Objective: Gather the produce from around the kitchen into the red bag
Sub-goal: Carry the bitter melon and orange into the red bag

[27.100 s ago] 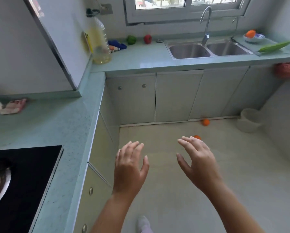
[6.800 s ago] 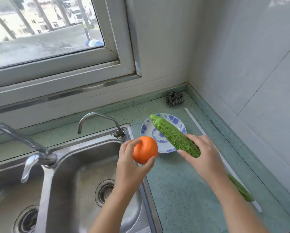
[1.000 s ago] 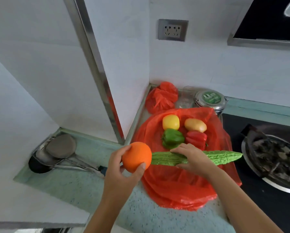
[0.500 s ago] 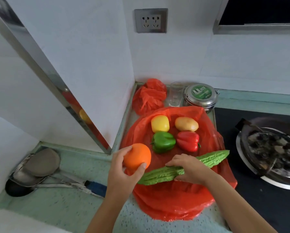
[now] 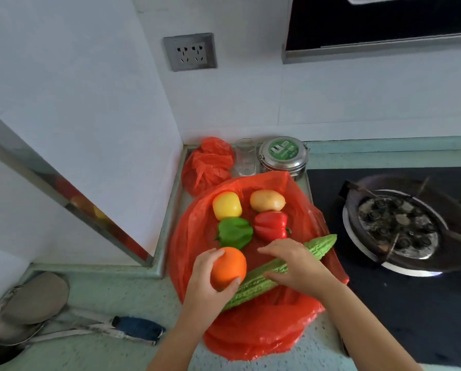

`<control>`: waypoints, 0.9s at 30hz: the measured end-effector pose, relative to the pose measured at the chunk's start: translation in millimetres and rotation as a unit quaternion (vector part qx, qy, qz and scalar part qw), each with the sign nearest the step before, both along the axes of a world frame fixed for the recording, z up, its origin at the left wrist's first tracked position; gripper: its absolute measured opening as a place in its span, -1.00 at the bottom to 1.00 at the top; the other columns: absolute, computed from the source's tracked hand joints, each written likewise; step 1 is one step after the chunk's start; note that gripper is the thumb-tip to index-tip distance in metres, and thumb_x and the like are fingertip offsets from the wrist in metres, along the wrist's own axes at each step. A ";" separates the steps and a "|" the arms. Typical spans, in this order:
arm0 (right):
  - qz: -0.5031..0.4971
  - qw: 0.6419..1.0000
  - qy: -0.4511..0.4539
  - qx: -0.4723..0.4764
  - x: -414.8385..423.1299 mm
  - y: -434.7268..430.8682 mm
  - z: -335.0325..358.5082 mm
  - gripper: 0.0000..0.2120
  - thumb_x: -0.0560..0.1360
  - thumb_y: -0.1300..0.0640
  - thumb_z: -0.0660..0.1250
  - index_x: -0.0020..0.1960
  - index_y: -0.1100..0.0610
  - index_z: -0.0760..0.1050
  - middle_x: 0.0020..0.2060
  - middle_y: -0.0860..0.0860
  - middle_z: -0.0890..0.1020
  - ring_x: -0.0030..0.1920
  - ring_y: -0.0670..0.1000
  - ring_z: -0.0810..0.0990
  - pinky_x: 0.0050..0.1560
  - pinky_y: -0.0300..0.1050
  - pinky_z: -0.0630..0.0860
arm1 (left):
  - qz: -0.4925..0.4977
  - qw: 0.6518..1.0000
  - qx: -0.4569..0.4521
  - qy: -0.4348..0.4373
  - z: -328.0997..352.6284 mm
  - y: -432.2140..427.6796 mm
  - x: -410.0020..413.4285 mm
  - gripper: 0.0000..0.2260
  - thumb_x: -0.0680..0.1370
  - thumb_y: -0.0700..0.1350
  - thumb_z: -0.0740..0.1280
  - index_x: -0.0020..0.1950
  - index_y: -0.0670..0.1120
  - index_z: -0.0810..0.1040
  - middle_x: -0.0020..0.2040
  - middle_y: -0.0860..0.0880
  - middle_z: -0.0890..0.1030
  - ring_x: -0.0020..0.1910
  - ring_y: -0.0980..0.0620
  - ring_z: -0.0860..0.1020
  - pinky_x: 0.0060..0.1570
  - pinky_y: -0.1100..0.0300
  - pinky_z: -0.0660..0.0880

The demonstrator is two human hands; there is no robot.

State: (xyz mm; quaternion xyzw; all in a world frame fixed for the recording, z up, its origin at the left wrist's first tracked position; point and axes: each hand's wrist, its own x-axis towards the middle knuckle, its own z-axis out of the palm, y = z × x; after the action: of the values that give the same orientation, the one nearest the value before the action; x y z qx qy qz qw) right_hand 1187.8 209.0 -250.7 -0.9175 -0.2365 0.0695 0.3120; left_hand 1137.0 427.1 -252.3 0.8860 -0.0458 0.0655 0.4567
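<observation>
- My left hand (image 5: 205,285) curls its fingers and thumb around an orange (image 5: 228,266), held over the near-left part of the red bag (image 5: 250,330).
- My right hand (image 5: 296,263) holds a bitter gourd (image 5: 320,243), with the thumb on its near side and the fingers arched over the top.
- The gourd runs diagonally across the bag, one tip pointing toward the hob (image 5: 411,303) and the other passing under the orange. I cannot tell whether it rests on the plastic.
- The bag lies spread flat on the green counter (image 5: 103,352). Its right edge overlaps the hob's rim.
- Four items sit in a tight block on the bag's far half: a yellow pepper (image 5: 226,205), a potato (image 5: 267,200), a green pepper (image 5: 234,232) and a red pepper (image 5: 270,226).
- The open plastic is in the near half, around and below my hands.
- A white wall with a metal-edged corner (image 5: 63,194) closes in the left side, just beside the bag.
- Behind the bag, against the back wall, stand a crumpled red bag (image 5: 208,164), a clear glass (image 5: 246,158) and a steel tin (image 5: 284,156) with a green label.
- A gas burner (image 5: 397,231) sits to the right, near the gourd's far tip.
- Ladles (image 5: 34,301) lie on the counter to the near left, well apart from the bag.
</observation>
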 end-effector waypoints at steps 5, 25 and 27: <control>-0.101 0.993 -0.046 0.043 -14.9 -9.2 4.8 -0.55 0.35 -0.05 0.38 0.20 0.06 0.50 0.07 0.00 0.58 0.11 0.06 0.50 0.16 0.02 0.41 | -0.029 0.999 0.021 0.006 -14.4 -9.0 11.2 -0.49 0.30 0.18 0.35 0.21 0.13 0.35 0.20 0.05 0.38 0.19 0.25 0.34 0.12 0.55 0.20; -0.208 0.977 -0.014 0.037 -45.9 -10.9 4.1 -0.58 0.46 -0.06 0.33 0.29 -0.04 0.41 0.16 -0.10 0.51 0.23 -0.05 0.40 0.31 -0.02 0.28 | -0.051 0.983 0.177 -0.016 -40.2 -17.7 39.2 -0.45 0.29 -0.03 0.55 0.22 -0.16 0.51 0.23 -0.19 0.46 0.22 -0.20 0.41 0.18 0.06 0.29; -0.220 0.975 -0.025 0.022 -51.0 -7.0 6.1 -0.59 0.46 -0.05 0.33 0.28 -0.02 0.42 0.14 -0.09 0.53 0.22 -0.03 0.42 0.30 0.00 0.29 | -0.061 0.979 0.191 -0.020 -41.3 -13.2 38.7 -0.47 0.31 -0.02 0.53 0.22 -0.16 0.51 0.22 -0.20 0.46 0.20 -0.22 0.42 0.18 0.03 0.30</control>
State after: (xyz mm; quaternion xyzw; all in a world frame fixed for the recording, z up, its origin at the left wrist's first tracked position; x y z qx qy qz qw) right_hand 1136.8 202.0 -244.7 -0.9413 -0.0378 -0.0292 0.3341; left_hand 1175.7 413.9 -293.5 0.9511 -0.1206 0.0456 0.2808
